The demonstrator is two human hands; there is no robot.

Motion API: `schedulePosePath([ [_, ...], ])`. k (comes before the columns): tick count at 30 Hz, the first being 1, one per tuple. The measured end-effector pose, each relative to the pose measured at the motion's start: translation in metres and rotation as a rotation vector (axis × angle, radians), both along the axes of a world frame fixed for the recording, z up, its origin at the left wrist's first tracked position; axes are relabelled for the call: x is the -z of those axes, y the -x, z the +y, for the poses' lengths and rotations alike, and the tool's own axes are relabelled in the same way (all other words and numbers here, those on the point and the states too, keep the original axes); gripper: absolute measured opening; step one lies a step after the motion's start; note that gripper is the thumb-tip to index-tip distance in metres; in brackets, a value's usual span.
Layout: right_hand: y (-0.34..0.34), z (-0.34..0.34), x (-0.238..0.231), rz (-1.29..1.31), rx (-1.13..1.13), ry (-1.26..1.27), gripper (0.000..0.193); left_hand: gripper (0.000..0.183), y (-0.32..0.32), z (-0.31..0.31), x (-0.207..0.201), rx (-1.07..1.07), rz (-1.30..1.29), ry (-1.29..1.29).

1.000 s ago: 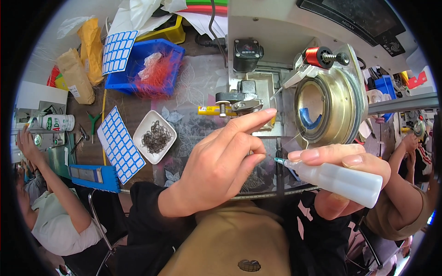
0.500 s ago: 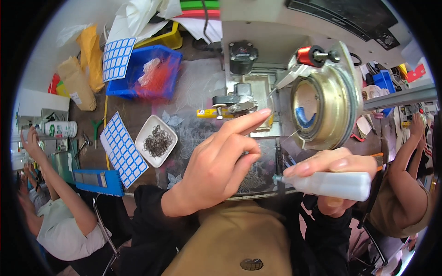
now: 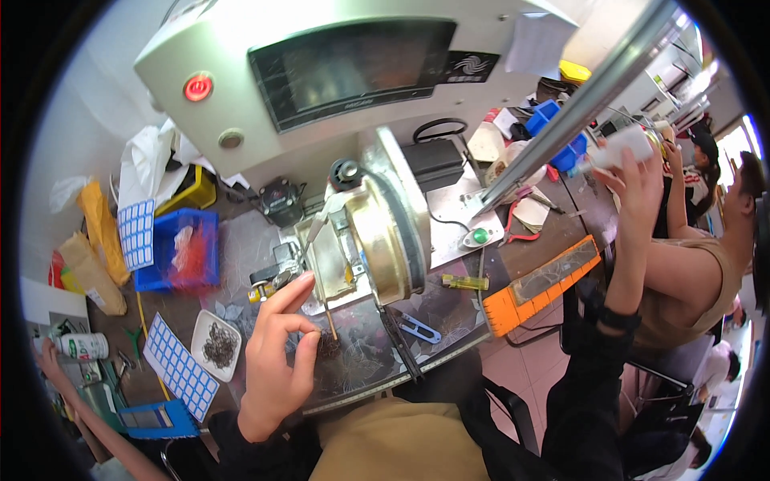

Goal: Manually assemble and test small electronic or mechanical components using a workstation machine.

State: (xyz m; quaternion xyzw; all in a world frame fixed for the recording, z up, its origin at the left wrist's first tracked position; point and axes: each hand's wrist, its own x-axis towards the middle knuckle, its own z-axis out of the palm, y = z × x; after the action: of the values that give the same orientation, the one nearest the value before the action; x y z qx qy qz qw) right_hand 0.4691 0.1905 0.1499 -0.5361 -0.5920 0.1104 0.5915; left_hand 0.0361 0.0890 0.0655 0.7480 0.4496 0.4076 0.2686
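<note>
My left hand [image 3: 277, 365] is beside the winding machine's metal ring [image 3: 395, 244]. Its index finger is stretched toward a slim metal arm [image 3: 316, 232], while the other fingers curl loosely near the thumb. I can make out nothing in it. Raised at the far right, my right hand [image 3: 639, 188] is closed around a translucent white squeeze bottle [image 3: 626, 150], slightly blurred. A thin brown stick-like piece [image 3: 330, 319] lies just right of my left fingertips. Left of that hand, a white dish [image 3: 228, 369] holds dark wire pieces [image 3: 218, 345].
A grey control panel with a dark screen [image 3: 353, 72] rises behind the ring. A metal post [image 3: 577, 100] slants across the right. An orange tray [image 3: 501, 317], blue snips [image 3: 421, 327] and red-handled pliers [image 3: 513, 228] lie there. A blue bin [image 3: 152, 276] stands left. Other people sit on both sides.
My right hand has carried the bottle up and away to the far right. The view has swung right and up, showing the screen. My left hand keeps nearly the same pose.
</note>
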Motion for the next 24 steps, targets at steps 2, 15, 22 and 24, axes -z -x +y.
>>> schedulePosePath([
  [2,-0.009,0.021,0.004,0.025,0.002,0.027,0.037,0.008,-0.001,-0.001,0.001,-0.026,0.027,0.016],
  [15,0.001,0.049,0.056,-0.193,-0.071,0.188,0.047,0.007,-0.006,0.000,-0.005,-0.035,0.031,0.021],
  [22,0.055,-0.038,0.048,-0.484,-0.144,0.291,0.032,0.009,-0.005,0.002,-0.004,-0.027,0.040,-0.001],
  [24,0.086,-0.065,0.050,-0.870,-0.634,0.481,0.047,0.009,-0.004,0.001,-0.003,-0.027,0.023,0.001],
])
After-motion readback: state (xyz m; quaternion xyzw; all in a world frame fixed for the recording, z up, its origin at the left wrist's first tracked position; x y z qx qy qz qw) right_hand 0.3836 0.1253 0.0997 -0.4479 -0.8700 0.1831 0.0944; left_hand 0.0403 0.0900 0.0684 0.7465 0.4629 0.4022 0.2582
